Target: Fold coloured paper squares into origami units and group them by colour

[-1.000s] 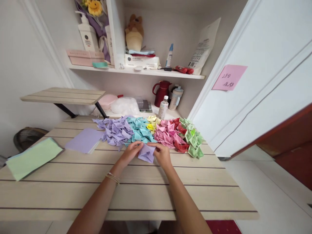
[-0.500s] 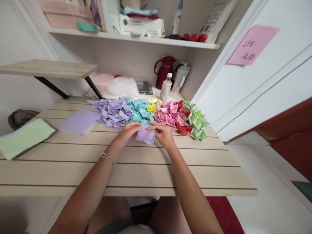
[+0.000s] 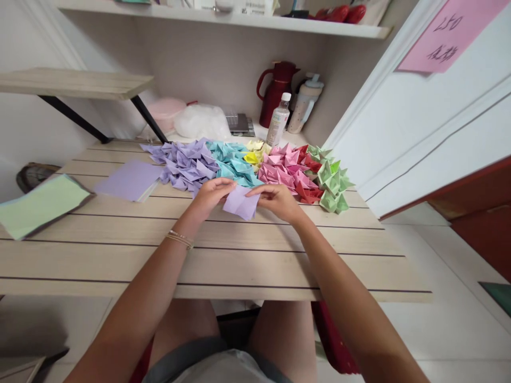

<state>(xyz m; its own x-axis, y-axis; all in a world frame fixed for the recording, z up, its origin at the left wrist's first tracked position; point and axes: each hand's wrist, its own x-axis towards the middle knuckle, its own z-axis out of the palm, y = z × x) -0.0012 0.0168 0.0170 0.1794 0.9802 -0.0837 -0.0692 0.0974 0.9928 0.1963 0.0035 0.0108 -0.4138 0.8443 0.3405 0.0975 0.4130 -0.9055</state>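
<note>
Between my hands is a small folded piece of purple paper point(image 3: 241, 203), raised a little over the table. My left hand point(image 3: 213, 196) pinches its left upper edge, and my right hand point(image 3: 275, 199) grips the right edge with thumb and fingers. Right behind my hands lie rows of folded paper shapes: purple ones point(image 3: 187, 165), turquoise ones point(image 3: 233, 159), yellow ones point(image 3: 254, 154), pink ones point(image 3: 279, 167), red ones point(image 3: 309, 192) and green ones point(image 3: 333, 183). A stack of purple paper sheets point(image 3: 128, 180) rests to the left.
Green paper sheets point(image 3: 43, 205) lie at the left of the slatted table point(image 3: 247, 260). A small raised wooden shelf point(image 3: 75, 82) stands behind them. Along the back are a plastic bottle point(image 3: 278, 121), a dark red jug point(image 3: 279, 90), a tumbler point(image 3: 306, 103) and a white plastic bag point(image 3: 203, 121).
The view has tilted downward, so things sit higher in the picture. My right hand has shifted slightly outward, and the purple paper is turned a little. Both hands keep their hold.
</note>
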